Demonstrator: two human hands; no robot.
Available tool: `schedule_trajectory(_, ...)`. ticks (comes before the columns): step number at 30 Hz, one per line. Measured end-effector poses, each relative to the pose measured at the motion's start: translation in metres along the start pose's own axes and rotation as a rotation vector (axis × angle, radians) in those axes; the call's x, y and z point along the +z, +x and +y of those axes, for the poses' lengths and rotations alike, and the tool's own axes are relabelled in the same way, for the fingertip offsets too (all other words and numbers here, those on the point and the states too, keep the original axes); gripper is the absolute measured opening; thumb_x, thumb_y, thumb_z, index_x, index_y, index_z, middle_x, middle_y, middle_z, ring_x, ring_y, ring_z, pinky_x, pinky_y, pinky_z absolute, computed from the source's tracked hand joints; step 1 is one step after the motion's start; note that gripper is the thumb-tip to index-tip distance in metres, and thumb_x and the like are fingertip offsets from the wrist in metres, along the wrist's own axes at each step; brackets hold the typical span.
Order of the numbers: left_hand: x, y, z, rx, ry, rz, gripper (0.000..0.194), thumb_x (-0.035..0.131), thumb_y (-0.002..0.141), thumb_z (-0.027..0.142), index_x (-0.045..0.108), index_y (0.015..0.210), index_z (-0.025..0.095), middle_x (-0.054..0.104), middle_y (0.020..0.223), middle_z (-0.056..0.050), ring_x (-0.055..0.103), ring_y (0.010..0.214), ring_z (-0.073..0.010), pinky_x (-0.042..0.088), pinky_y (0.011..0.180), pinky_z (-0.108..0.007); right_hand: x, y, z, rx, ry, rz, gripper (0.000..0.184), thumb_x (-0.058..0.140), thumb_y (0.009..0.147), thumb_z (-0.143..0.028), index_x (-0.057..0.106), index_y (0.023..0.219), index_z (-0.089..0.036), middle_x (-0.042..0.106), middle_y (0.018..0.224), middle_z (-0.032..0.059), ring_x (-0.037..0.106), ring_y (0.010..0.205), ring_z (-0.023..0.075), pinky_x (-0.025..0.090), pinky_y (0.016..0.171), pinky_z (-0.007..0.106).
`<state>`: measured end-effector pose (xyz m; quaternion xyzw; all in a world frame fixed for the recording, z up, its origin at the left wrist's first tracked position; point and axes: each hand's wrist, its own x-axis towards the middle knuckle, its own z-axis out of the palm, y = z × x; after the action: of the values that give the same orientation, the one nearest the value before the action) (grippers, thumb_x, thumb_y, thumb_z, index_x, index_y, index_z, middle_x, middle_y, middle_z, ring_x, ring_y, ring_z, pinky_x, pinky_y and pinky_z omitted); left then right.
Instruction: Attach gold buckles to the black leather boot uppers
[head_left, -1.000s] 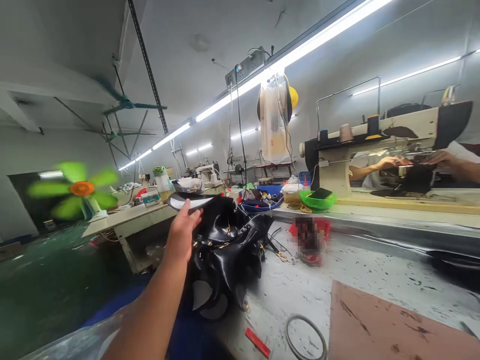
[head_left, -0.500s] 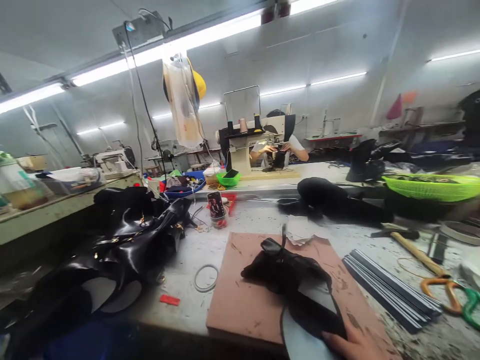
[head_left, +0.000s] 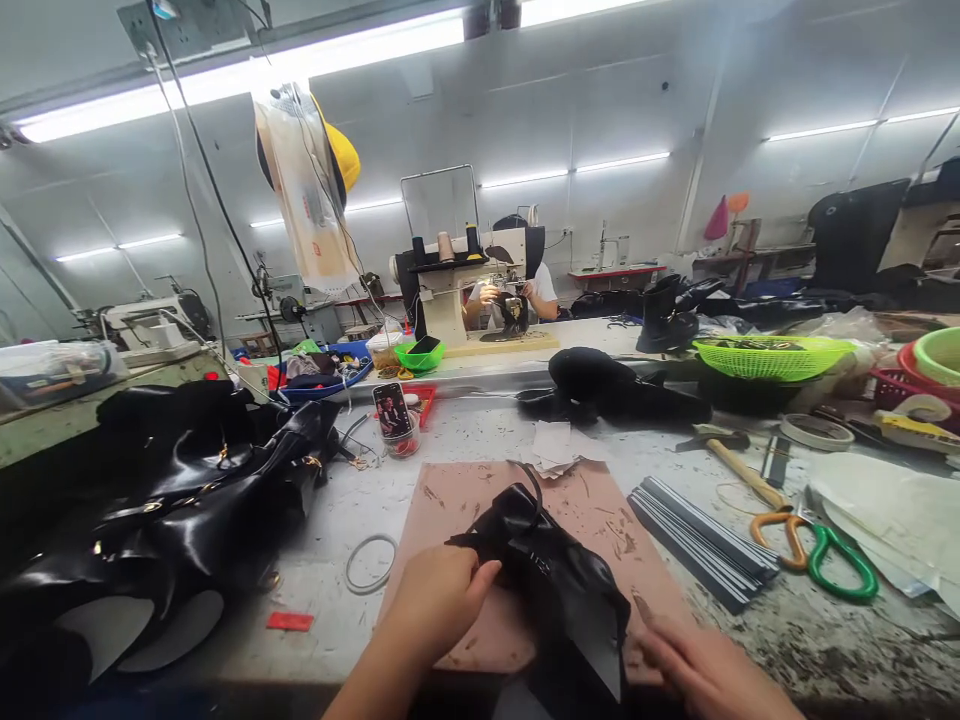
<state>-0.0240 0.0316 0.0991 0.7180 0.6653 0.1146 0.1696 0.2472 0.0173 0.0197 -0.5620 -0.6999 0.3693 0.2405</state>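
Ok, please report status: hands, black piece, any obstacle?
Left hand on black piece; right hand beside it, grip unclear. Piece lies across pink board. Scissors to the right, not in the way.

Looks from the head, forward and down over the near edge of the workbench (head_left: 341,535), close above. Faces the sewing machine (head_left: 442,308) beyond the far edge.

Opens onto smooth grey walls (head_left: 420,130) under a bright, slanting tube light (head_left: 397,40), with thinner tubes (head_left: 622,161) glowing farther back. Has a pale, scuff-marked worktop (head_left: 337,560) in front, a sewing machine (head_left: 450,290) on a white table (head_left: 592,335) beyond, and a red-edged table (head_left: 619,272) near the wall.
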Motion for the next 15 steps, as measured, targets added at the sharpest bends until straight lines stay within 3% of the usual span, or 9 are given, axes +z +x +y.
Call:
schedule_trajectory(2, 0.015, 0.005, -0.010, -0.076, -0.169, -0.075, 0.040, 0.044, 0.079, 0.049, 0.053, 0.053, 0.020, 0.062, 0.063, -0.008, 0.057, 0.068, -0.0270, 0.034, 0.063, -0.033, -0.019, 0.019, -0.011, 0.037, 0.021, 0.056, 0.052, 0.031, 0.078, -0.067, 0.052, 0.059, -0.023, 0.059, 0.058, 0.0039, 0.057, 0.059, 0.0222, 0.041, 0.059, 0.031)
schedule_trajectory(4, 0.032, 0.010, -0.017, -0.157, -0.440, -0.157, 0.040, 0.047, 0.075, 0.054, 0.052, 0.055, 0.020, 0.063, 0.068, -0.009, 0.057, 0.072, -0.0278, 0.036, 0.065, -0.034, -0.029, 0.049, -0.025, 0.049, 0.115, 0.065, 0.050, 0.032, 0.078, -0.066, 0.054, 0.068, -0.022, 0.061, 0.069, 0.0046, 0.058, 0.067, 0.0219, 0.041, 0.061, 0.030)
schedule_trajectory(6, 0.048, 0.015, -0.019, -0.202, -0.614, -0.190, 0.042, 0.045, 0.074, 0.060, 0.054, 0.064, 0.020, 0.064, 0.078, -0.009, 0.058, 0.078, -0.0269, 0.039, 0.066, -0.033, -0.026, 0.084, -0.040, 0.093, 0.184, 0.010, 0.050, 0.035, 0.078, -0.065, 0.058, 0.074, -0.021, 0.063, 0.080, 0.0073, 0.059, 0.074, 0.0230, 0.042, 0.061, 0.031)
schedule_trajectory(9, 0.063, 0.017, -0.013, -0.233, -0.730, -0.241, 0.053, 0.036, 0.076, 0.067, 0.055, 0.093, 0.020, 0.064, 0.082, -0.007, 0.059, 0.062, -0.0207, 0.041, 0.056, -0.030, -0.008, 0.126, -0.060, 0.097, 0.204, -0.056, 0.043, 0.053, 0.071, -0.059, 0.060, 0.060, -0.018, 0.062, 0.064, 0.0073, 0.058, 0.067, 0.0244, 0.041, 0.064, 0.035)
schedule_trajectory(12, 0.061, 0.012, -0.009, -0.287, -0.961, -0.332, 0.067, 0.031, 0.074, 0.074, 0.045, 0.118, 0.025, 0.065, 0.081, -0.006, 0.054, 0.046, -0.0161, 0.036, 0.045, -0.027, 0.004, 0.137, -0.076, 0.022, 0.279, -0.073, 0.029, 0.068, 0.059, -0.046, 0.059, 0.055, -0.018, 0.063, 0.061, 0.0060, 0.059, 0.072, 0.0270, 0.041, 0.071, 0.038)
schedule_trajectory(15, 0.040, 0.004, -0.005, -0.240, -1.306, -0.345, 0.077, 0.031, 0.068, 0.081, 0.049, 0.119, 0.026, 0.064, 0.098, -0.011, 0.061, 0.055, -0.0174, 0.040, 0.052, -0.028, -0.004, 0.122, -0.091, -0.088, 0.439, -0.089, 0.035, 0.057, 0.067, -0.051, 0.065, 0.080, -0.019, 0.068, 0.082, 0.0049, 0.060, 0.084, 0.0259, 0.044, 0.078, 0.037)
